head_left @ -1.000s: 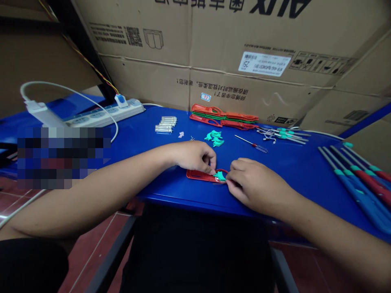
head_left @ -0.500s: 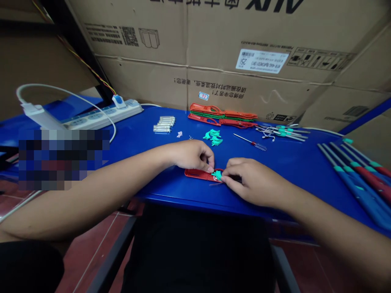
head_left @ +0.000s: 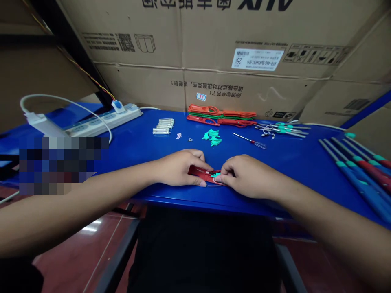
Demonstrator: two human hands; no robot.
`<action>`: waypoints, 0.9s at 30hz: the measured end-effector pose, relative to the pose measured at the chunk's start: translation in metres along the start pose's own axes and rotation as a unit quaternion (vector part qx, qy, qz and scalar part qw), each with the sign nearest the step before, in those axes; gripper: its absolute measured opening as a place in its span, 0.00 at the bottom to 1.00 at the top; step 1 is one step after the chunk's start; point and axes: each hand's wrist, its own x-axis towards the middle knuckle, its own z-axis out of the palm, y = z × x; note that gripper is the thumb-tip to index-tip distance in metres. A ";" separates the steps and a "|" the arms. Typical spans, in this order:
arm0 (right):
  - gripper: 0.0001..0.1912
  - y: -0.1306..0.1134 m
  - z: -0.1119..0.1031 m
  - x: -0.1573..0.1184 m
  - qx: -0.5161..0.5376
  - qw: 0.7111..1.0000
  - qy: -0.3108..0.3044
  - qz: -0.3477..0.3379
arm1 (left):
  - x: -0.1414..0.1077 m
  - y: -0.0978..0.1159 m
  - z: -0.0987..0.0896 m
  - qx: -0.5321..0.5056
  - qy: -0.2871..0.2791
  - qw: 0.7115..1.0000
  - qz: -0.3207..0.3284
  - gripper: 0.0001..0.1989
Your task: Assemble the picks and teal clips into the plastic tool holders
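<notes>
A red plastic casing (head_left: 200,174) lies on the blue table near its front edge. Around its left part my left hand (head_left: 180,167) is wrapped, thumb along the near side and fingers on the far side. My right hand (head_left: 244,176) pinches at a teal piece (head_left: 216,175) seated in the casing's right part; the fingertips hide some of it. A thin wire runs along the near side of the casing. Beyond the hands sit loose teal pieces (head_left: 211,137), small pink parts (head_left: 179,136) and tiny screws (head_left: 190,139).
A screwdriver (head_left: 249,140) lies behind my right hand. Red and green casings (head_left: 221,115) are stacked by the cardboard (head_left: 210,53). Clear tubes (head_left: 163,126) and a power strip (head_left: 100,120) are at the left, metal rods (head_left: 288,129) and finished-looking blue and red handles (head_left: 360,175) at the right.
My left hand has moved from the teal piece onto the left part of the casing and taken hold there. My right hand has shifted slightly left, over the teal piece.
</notes>
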 end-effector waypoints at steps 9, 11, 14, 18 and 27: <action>0.12 0.019 0.007 -0.011 0.039 0.991 0.047 -0.121 | 0.001 0.003 0.010 0.048 0.029 0.998 0.026 0.23; 0.12 0.024 0.011 -0.017 0.023 0.986 0.066 -0.149 | 0.002 0.007 0.011 0.044 0.036 0.998 0.009 0.21; 0.13 0.026 0.018 -0.025 -0.018 0.976 0.113 -0.186 | 0.002 0.010 0.013 0.026 0.051 0.998 -0.006 0.20; 0.14 0.025 0.023 -0.032 -0.094 0.962 0.145 -0.211 | 0.003 0.013 0.013 0.032 0.048 0.998 0.005 0.21; 0.12 0.029 0.028 -0.036 -0.166 0.933 0.186 -0.259 | 0.001 0.014 0.017 0.055 0.064 0.996 0.018 0.23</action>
